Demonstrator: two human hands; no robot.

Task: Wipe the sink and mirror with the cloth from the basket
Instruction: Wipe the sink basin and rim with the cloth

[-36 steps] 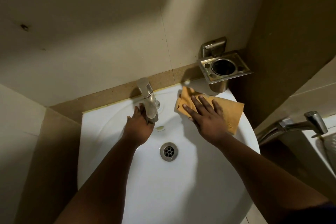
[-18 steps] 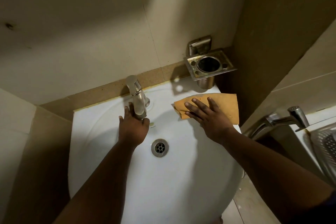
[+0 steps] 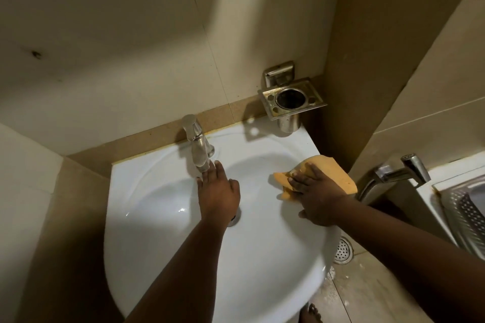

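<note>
Since the earlier frame, the orange cloth (image 3: 331, 172) has been dragged from behind the basin to the right rim of the white round ceramic sink (image 3: 162, 220). The left hand (image 3: 218, 190) is held flat, fingers straight, tips just beside the spout of the steel tap (image 3: 196, 144). The cloth is pressed down by the right hand (image 3: 319, 195), fingers spread, below the steel wall-mounted tumbler holder (image 3: 291, 102).

Round white ceramic sink (image 3: 168, 217), wall-mounted, glossy, bowl upright. Rumpled orange wiping cloth (image 3: 333, 169) on the sink's far-right rim, partly folded, one corner trailing left into the bowl.
</note>
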